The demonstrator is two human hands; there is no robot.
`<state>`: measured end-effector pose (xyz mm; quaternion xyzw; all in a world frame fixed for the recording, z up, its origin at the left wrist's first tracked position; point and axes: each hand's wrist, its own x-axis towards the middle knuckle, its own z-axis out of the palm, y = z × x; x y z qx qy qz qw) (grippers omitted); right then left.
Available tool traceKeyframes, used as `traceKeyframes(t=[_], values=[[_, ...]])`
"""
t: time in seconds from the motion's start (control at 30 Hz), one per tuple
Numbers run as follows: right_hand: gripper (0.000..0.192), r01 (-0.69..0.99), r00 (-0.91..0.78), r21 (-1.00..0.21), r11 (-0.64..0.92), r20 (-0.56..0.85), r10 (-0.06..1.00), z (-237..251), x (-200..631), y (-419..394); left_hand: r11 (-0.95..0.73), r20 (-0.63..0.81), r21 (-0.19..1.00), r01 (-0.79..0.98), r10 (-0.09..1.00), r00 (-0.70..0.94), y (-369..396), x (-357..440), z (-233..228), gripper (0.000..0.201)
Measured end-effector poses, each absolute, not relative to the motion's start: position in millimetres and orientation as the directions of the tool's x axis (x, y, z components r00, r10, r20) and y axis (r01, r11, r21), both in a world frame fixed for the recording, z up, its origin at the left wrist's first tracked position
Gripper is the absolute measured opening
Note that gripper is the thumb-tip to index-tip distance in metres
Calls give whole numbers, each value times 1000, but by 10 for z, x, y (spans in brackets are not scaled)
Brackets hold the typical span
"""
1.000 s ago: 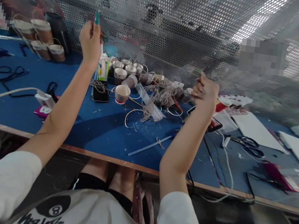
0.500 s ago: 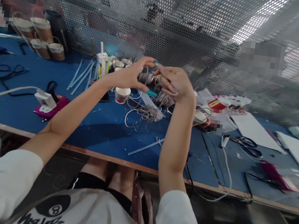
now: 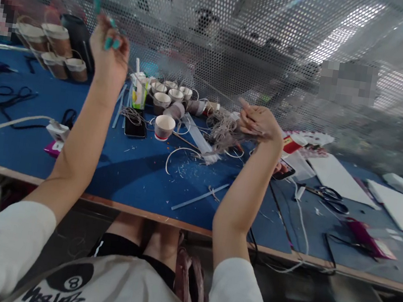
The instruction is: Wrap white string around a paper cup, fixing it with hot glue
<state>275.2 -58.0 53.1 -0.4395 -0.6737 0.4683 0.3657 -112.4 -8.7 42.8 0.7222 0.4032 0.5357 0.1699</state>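
My left hand [image 3: 108, 58] is raised high at the left, above the blue table [image 3: 138, 172], with its fingers pinched on a thin string [image 3: 210, 88]. The string runs taut across to my right hand [image 3: 260, 123]. My right hand is held up over the table's middle and is closed on a tangled bundle of grey string [image 3: 222, 131], which hangs down to the tabletop. Below the bundle lie a clear tube [image 3: 198, 138] and a white wire loop [image 3: 176, 155].
Several paper cups [image 3: 164, 127] and a dark phone [image 3: 135, 128] stand behind the hands. A power strip [image 3: 58, 130] with a white cable lies at the left. Scissors [image 3: 332, 197] and white sheets [image 3: 335, 171] lie at the right. A perforated metal screen [image 3: 240, 36] backs the table.
Half a second ago both hands met over the table's middle. My left hand has since swung up and left, drawing the string out, while my right hand moved slightly right.
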Motion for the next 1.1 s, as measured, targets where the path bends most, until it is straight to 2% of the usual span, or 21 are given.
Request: traceKeyframes(t=[0.07,0.13,0.2,0.3,0.37,0.43,0.5,0.53,0.6,0.67,0.73,0.87,1.0,1.1], values=[[53,291,-271,-948,129,48,962,483,2861,-540,-547,691,609,574,722,-45,-28,-1305,425,79],[50,311,-210,-943,116,51,976,451,2906,-522,-483,728,546,685,678,-102,-48,-1387,414,78],[47,312,-192,-940,141,82,978,451,2874,-525,-480,726,519,708,684,-68,-140,-1367,405,73],[44,321,-258,-923,213,131,957,498,2691,-564,-517,670,540,664,741,32,-343,-1147,402,60],[44,334,-314,-901,276,170,934,532,2513,-604,-510,643,500,700,760,93,-469,-882,401,46],[43,349,-352,-874,338,212,912,546,2323,-646,-487,668,442,753,739,85,-561,-554,385,27],[43,360,-383,-849,387,244,891,538,2152,-681,-611,669,461,643,716,201,-615,-224,337,20],[43,362,-392,-840,404,256,884,529,2082,-693,-654,634,517,552,726,267,-629,-80,304,21],[43,361,-396,-832,420,271,877,511,1987,-708,-655,518,643,398,754,403,-637,131,230,23],[45,355,-390,-837,417,273,879,504,1956,-711,-598,428,739,310,772,471,-628,223,177,36],[47,342,-398,-843,416,271,876,512,1984,-710,-557,425,794,242,794,435,-613,212,166,44],[53,314,-429,-861,400,247,869,544,2147,-699,-550,512,824,135,825,239,-586,17,266,46],[53,284,-343,-879,384,281,896,527,2374,-628,-564,559,818,110,825,81,-576,-314,431,49],[52,279,-292,-891,358,276,916,471,2512,-532,-617,608,774,144,787,106,-593,-545,530,62]])
